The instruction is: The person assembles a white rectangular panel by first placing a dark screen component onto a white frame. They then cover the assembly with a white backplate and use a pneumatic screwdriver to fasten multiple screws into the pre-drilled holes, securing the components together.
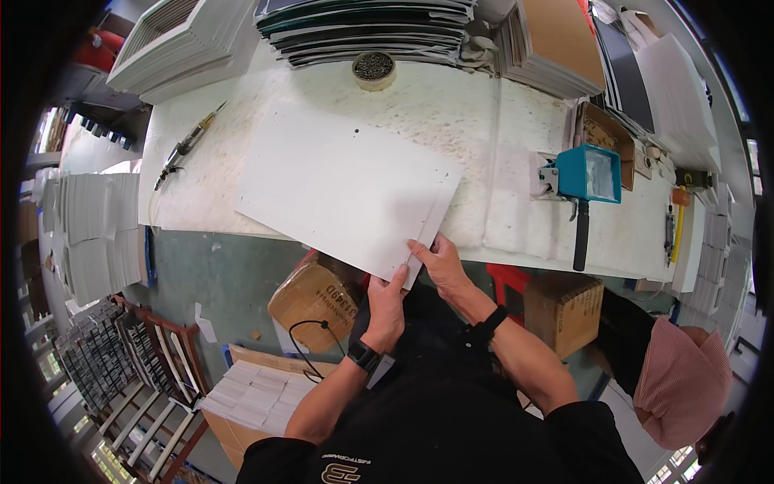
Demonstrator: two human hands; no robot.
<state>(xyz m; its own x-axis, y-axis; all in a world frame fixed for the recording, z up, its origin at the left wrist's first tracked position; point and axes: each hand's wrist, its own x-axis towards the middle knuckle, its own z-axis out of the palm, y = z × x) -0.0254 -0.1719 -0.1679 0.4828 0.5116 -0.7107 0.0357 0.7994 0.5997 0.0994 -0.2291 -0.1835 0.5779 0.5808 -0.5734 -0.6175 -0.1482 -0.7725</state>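
White, scuffed and speckled rectangular worktable (484,113): matte top, worn with brownish flecks.

Large flat white rectangular sheet of board (339,181): smooth, lying on the table, its near corner jutting past the table's front edge. A narrower white strip shows along its right edge.

Stacks of white and dark flat sheets (371,28): layered along the table's far side.

Brown cardboard box (564,310): under the table, contents not visible.

Left hand (387,310): fingers pinching the sheet's near corner from below.

Right hand (439,262): fingertips pressing on the same corner's edge.

Teal box-shaped tool with black handle (588,173): standing to the right.

Small round tin (373,68): holding dark grainy bits.
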